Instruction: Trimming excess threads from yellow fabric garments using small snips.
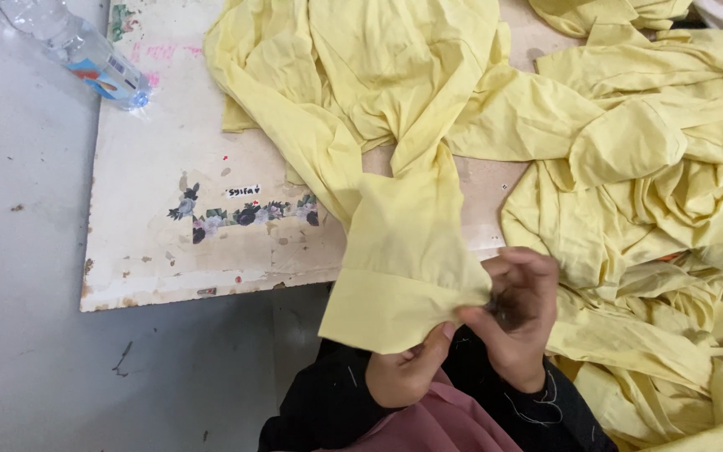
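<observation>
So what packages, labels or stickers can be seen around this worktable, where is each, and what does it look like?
Plastic water bottle: top left, lying on the grey floor by the table edge; clear, with a blue, white and red wrap label.
Small label: on the worn table top, left of the yellow sleeve cuff; white strip with dark marks.
Floral sticker strip: just below that label; dark flowers, green leaves.
Faded pink marks: table's top left corner.
</observation>
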